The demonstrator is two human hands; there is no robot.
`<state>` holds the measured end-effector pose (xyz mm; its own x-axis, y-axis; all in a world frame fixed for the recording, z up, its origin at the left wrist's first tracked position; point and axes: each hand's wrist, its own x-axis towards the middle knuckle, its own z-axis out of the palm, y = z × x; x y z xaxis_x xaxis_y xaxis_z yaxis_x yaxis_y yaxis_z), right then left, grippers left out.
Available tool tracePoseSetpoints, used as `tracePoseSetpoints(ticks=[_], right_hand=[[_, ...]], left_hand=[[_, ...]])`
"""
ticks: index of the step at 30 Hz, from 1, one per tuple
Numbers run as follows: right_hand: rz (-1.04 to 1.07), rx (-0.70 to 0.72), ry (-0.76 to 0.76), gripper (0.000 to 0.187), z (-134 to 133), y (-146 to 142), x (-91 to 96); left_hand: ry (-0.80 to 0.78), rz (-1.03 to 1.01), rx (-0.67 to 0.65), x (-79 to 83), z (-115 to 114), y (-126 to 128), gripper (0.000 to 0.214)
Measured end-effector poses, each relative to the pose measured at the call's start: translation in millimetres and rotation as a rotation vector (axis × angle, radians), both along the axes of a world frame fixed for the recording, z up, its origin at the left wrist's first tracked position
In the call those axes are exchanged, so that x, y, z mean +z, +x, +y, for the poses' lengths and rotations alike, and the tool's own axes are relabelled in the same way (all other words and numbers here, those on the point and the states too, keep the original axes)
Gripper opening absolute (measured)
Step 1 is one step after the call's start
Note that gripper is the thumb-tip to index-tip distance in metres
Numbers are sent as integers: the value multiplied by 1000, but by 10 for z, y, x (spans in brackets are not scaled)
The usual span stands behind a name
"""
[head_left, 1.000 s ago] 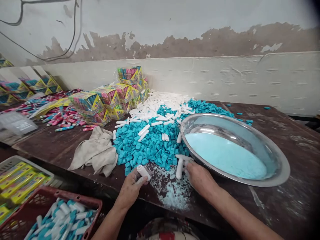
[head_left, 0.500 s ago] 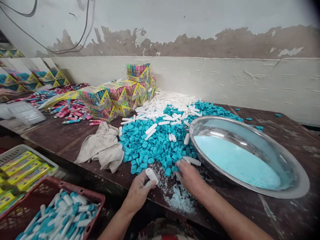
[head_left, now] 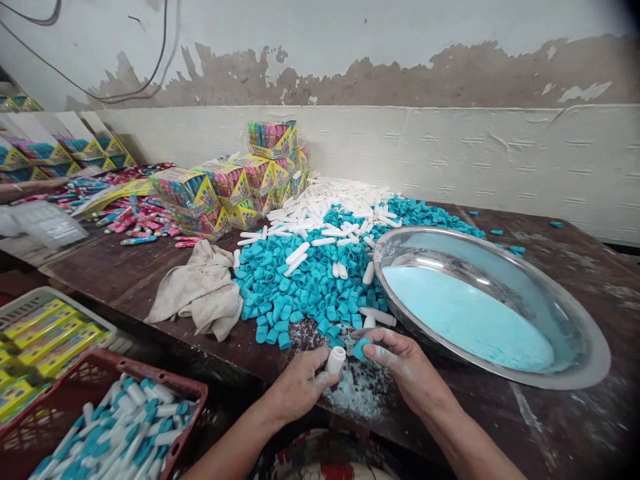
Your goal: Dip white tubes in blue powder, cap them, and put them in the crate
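Observation:
Between the fingers of my left hand a small white plastic bottle stands nearly upright, its open neck facing up. My right hand pinches a blue cap just to the right of the bottle, the two apart. Spilled pale blue powder lies on the table below both hands. Beyond them spreads a heap of blue caps, with white bottles piled behind and some lying on top. To the right, a metal basin holds pale blue powder.
A crumpled cloth lies left of the caps. Stacked display boxes stand behind it near pink and blue pens. At lower left, a red crate holds capped bottles, beside a white basket of yellow boxes. Another person's arm reaches in at far left.
My right hand has come back from the heap with a blue cap. My left hand has moved right with the bottle and turned it more upright. Another person's arm now shows more at left.

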<state>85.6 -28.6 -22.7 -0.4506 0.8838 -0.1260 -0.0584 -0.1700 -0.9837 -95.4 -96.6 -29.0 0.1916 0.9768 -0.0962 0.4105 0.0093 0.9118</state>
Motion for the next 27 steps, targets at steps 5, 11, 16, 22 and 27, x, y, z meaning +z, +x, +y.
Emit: tracePoseSetpoints(ticks=[5, 11, 16, 22, 27], right_hand=[[-61, -13, 38, 24, -26, -18, 7], [-142, 250, 61, 26, 20, 26, 35], [-236, 368, 34, 28, 126, 91, 69], [-266, 340, -45, 23, 86, 33, 54], [-260, 192, 20, 12, 50, -61, 32]], left_hand=[[-21, 25, -77, 15, 21, 8, 12], [-144, -27, -209, 65, 31, -19, 14], [-13, 277, -123, 48, 24, 114, 17], [26, 696, -67, -79, 97, 284, 28], [32, 776, -8, -95, 213, 303, 19]])
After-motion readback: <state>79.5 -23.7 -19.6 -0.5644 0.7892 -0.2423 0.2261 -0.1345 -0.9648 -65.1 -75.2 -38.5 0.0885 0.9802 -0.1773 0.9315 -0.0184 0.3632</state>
